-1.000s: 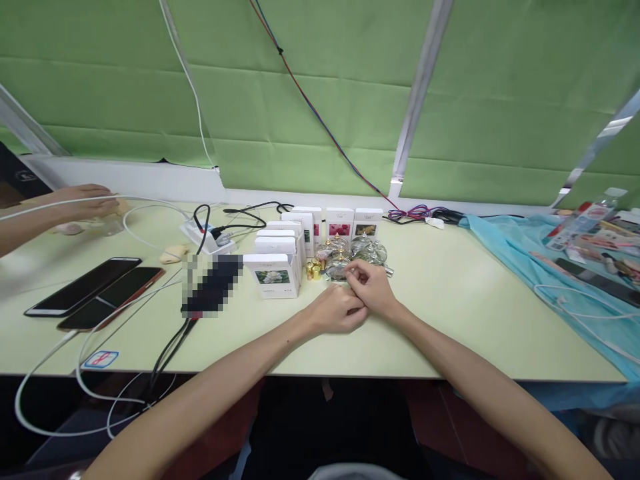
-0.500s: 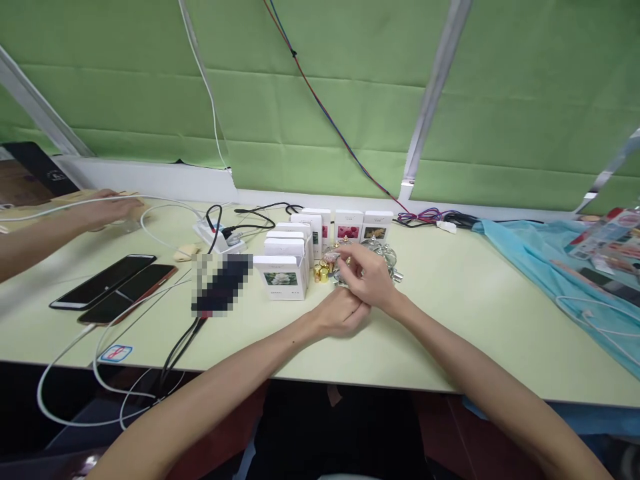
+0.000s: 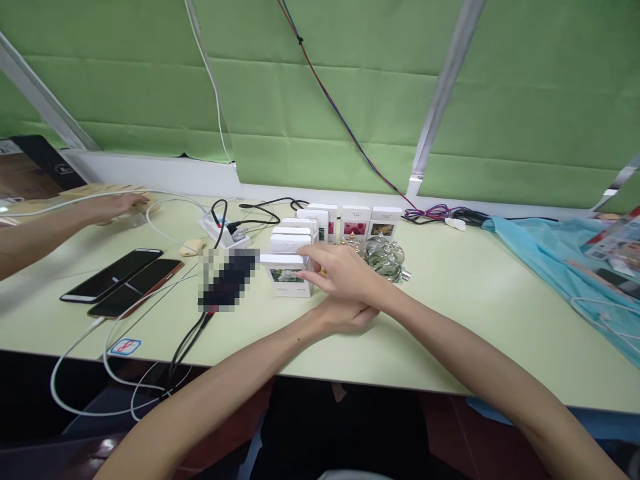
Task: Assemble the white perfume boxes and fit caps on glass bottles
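My right hand point(image 3: 343, 272) crosses above my left and reaches to the front white box point(image 3: 287, 289), which has a white flower picture. Its thumb lies against the box's front face and the index finger is at the upper right edge, so the hand grips that corner. Below it my left hand point(image 3: 345, 317) rests on the table, fingers curled closed; anything inside is hidden. More white boxes point(image 3: 290, 243) stand in a row behind the front one. Clear round glass bottles point(image 3: 385, 257) with metal tops cluster beyond my right hand. Small gold pieces are mostly covered by it.
Two phones point(image 3: 113, 275) and white cables lie at the left, near a white power strip point(image 3: 220, 235). Another person's hand point(image 3: 117, 205) is at the far left. A blue cloth point(image 3: 535, 253) covers the table's right side. Bundled wires point(image 3: 430, 215) run along the back.
My right hand has moved left from the bottles and gold pieces to the front white box. My left hand stays closed on the table. The view has shifted slightly.
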The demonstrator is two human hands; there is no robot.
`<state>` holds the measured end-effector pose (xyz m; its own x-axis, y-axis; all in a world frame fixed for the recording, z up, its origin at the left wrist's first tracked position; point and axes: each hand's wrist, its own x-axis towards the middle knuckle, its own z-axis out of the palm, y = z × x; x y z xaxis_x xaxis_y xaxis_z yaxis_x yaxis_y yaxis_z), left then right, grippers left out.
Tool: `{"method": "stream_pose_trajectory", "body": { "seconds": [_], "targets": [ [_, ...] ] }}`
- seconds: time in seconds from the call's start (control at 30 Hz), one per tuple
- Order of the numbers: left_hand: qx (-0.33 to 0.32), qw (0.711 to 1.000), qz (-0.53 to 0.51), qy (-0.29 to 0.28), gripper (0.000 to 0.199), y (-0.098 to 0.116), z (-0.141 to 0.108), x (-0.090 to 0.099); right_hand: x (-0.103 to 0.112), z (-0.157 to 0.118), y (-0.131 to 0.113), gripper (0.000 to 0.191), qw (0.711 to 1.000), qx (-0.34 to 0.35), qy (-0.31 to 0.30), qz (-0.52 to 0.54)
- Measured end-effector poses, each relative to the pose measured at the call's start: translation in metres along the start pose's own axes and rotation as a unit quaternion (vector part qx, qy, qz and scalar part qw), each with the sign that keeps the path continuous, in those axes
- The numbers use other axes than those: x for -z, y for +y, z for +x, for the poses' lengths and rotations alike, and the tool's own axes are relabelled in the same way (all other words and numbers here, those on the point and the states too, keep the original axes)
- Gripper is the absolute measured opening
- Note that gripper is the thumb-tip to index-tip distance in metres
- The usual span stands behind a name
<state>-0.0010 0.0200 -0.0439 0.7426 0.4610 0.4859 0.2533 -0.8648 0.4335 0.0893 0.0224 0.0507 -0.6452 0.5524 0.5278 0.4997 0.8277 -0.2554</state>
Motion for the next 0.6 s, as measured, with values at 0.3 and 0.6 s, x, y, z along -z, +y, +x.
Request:
{"method": "stream_pose_trajectory", "body": {
  "seconds": [0.3, 0.6],
  "targets": [
    [0.008, 0.999, 0.034, -0.009, 0.031, 0.001, 0.001, -0.002, -0.011, 0.004, 0.008, 0.023, 0.999, -0.020, -0.019, -0.023],
    [-0.022, 0.998, 0.061, 0.013, 0.028, 0.001, 0.004, -0.004, -0.009, 0.002, 0.019, 0.032, 1.000, 0.000, 0.001, -0.002]
  ]
}}
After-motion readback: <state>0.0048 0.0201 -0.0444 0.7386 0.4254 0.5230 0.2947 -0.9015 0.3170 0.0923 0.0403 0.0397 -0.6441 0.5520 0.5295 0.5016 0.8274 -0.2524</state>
